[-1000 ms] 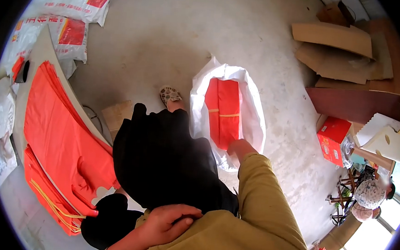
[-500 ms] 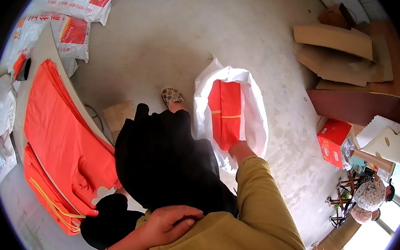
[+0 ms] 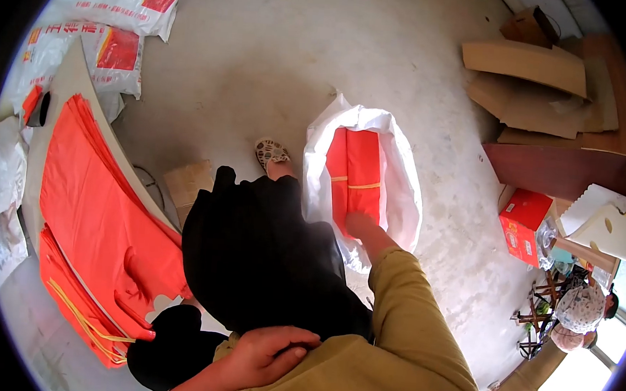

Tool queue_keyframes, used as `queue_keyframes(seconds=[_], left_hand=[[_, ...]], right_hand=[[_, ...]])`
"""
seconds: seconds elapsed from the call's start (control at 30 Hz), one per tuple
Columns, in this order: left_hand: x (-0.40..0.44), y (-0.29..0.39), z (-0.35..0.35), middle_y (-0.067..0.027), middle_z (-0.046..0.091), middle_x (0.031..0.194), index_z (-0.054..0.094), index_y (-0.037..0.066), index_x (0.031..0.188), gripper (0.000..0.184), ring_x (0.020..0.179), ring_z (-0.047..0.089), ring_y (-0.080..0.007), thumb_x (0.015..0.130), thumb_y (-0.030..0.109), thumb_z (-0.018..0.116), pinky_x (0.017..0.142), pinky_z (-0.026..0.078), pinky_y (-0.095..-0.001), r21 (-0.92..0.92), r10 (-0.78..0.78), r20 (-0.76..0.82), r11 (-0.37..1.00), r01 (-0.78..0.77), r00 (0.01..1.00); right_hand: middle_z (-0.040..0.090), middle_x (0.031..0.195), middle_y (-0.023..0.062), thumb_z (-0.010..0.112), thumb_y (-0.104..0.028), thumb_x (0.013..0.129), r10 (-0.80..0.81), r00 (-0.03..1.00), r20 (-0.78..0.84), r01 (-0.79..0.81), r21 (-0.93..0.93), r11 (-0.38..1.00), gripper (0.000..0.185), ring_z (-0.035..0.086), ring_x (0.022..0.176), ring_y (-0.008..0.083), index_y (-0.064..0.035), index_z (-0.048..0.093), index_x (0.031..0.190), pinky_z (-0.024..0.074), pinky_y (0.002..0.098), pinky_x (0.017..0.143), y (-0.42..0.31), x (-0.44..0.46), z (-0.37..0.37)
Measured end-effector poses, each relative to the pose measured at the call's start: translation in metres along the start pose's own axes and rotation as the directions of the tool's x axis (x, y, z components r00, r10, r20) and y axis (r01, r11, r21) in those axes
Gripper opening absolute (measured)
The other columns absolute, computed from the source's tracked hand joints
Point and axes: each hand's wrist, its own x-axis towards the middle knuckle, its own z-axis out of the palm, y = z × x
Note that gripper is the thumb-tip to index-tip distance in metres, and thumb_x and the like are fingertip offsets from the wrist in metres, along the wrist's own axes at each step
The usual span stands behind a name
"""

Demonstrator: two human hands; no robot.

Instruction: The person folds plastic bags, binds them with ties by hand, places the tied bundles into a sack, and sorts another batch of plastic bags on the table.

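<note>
"Where are the red bundles (image 3: 365,164)?"

"Inside the white bag (image 3: 403,194), the right hand (image 3: 359,225) touching them."

"And the left hand (image 3: 266,354)?"

"Loosely curled; I can't tell whether either grips anything."

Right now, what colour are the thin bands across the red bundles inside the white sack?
Yellow-orange bands, shown best in the head view.

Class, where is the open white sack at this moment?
In the head view, the white sack stands on the floor just right of centre, around banded red bundles, with the right hand inside it.
</note>
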Motion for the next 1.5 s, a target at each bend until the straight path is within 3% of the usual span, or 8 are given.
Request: queue_keyframes(seconds=[0.17, 0.37, 0.47, 0.77, 0.97, 1.07, 1.3, 1.5], left_hand=[[0.001, 0.001, 0.000, -0.0107, 0.072, 0.105, 0.067, 0.004, 0.118, 0.025, 0.093, 0.071, -0.0248, 0.093, 0.006, 0.065, 0.081, 0.056, -0.0309, 0.038, 0.022, -0.004, 0.999, -0.022, 1.000], [0.001, 0.004, -0.002, -0.0132, 0.072, 0.103, 0.067, 0.002, 0.116, 0.025, 0.093, 0.071, -0.0279, 0.092, 0.002, 0.063, 0.081, 0.056, -0.0342, 0.009, -0.008, 0.000, 1.000, 0.008, 1.000], [0.001, 0.006, -0.003, -0.0129, 0.072, 0.103, 0.067, 0.003, 0.116, 0.024, 0.093, 0.071, -0.0280, 0.092, 0.003, 0.063, 0.081, 0.056, -0.0341, 0.035, -0.012, 0.007, 0.999, 0.012, 1.000], [-0.001, 0.002, -0.003, -0.0120, 0.072, 0.104, 0.067, 0.003, 0.117, 0.025, 0.093, 0.071, -0.0273, 0.092, 0.002, 0.062, 0.081, 0.056, -0.0340, 0.058, 0.040, -0.004, 0.998, -0.039, 0.999], [-0.004, -0.006, 0.005, -0.0103, 0.073, 0.101, 0.066, 0.002, 0.116, 0.024, 0.091, 0.072, -0.0245, 0.092, 0.001, 0.062, 0.080, 0.057, -0.0315, 0.011, 0.110, -0.069, 0.994, -0.110, 0.992], [-0.007, -0.011, 0.013, -0.0103, 0.074, 0.100, 0.065, 0.000, 0.114, 0.022, 0.091, 0.073, -0.0226, 0.092, 0.000, 0.062, 0.079, 0.057, -0.0301, -0.021, 0.126, -0.114, 0.991, -0.129, 0.986], [-0.018, -0.029, 0.031, -0.0127, 0.073, 0.100, 0.066, -0.001, 0.109, 0.019, 0.091, 0.074, -0.0233, 0.091, -0.003, 0.062, 0.075, 0.058, -0.0300, -0.013, 0.158, -0.209, 0.986, -0.164, 0.965], [-0.022, 0.006, 0.006, -0.0082, 0.072, 0.108, 0.071, 0.010, 0.104, 0.022, 0.101, 0.070, -0.0243, 0.083, 0.008, 0.064, 0.087, 0.053, -0.0391, 0.880, 0.773, 0.000, 0.301, -0.367, 0.635]], right_hand=[[0.064, 0.122, 0.0166, 0.046, -0.016, 0.095, -0.077, 0.890, -0.450, 0.065, -0.042, 0.997, 0.032, 0.062, 0.114, 0.0353, -0.0086, 0.067, 0.118, 0.0509, 0.0435, 0.096, -0.008, 0.023, -0.009], [0.056, 0.137, 0.0156, 0.046, -0.012, 0.094, 0.154, 0.928, -0.340, -0.075, 0.233, 0.970, 0.037, 0.053, 0.126, 0.0355, -0.0085, 0.061, 0.128, 0.0456, 0.0428, 0.106, -0.057, 0.014, -0.087], [0.044, 0.150, 0.0160, 0.048, -0.007, 0.092, -0.072, 0.873, -0.483, 0.143, 0.111, 0.984, 0.047, 0.048, 0.133, 0.0355, -0.0072, 0.054, 0.139, 0.0401, 0.0409, 0.113, -0.038, 0.055, -0.060], [0.036, 0.157, 0.0198, 0.049, 0.000, 0.089, -0.168, 0.958, -0.231, 0.135, -0.151, 0.979, 0.054, 0.041, 0.138, 0.0399, -0.0028, 0.049, 0.143, 0.0347, 0.0437, 0.117, -0.071, 0.046, -0.112], [0.052, 0.143, 0.0212, 0.053, -0.005, 0.090, 0.006, 0.960, -0.280, 0.056, 0.213, 0.975, 0.048, 0.046, 0.135, 0.0367, -0.0017, 0.054, 0.138, 0.0407, 0.0437, 0.110, -0.091, 0.022, -0.112], [0.057, 0.137, 0.0210, 0.055, -0.007, 0.089, -0.157, 0.986, 0.061, 0.166, -0.198, 0.966, 0.046, 0.045, 0.136, 0.0351, -0.0007, 0.057, 0.134, 0.0398, 0.0431, 0.110, -0.084, 0.012, -0.096], [0.051, 0.143, 0.0213, 0.052, -0.005, 0.089, -0.242, 0.963, -0.121, 0.203, -0.268, 0.942, 0.044, 0.042, 0.138, 0.0364, 0.0007, 0.058, 0.132, 0.0375, 0.0407, 0.114, -0.035, -0.001, -0.047], [0.037, 0.154, 0.0212, 0.049, -0.005, 0.090, -0.142, 0.950, -0.279, 0.153, 0.016, 0.988, 0.055, 0.034, 0.144, 0.0363, 0.0019, 0.044, 0.144, 0.0321, 0.0418, 0.118, -0.031, 0.016, -0.040]])
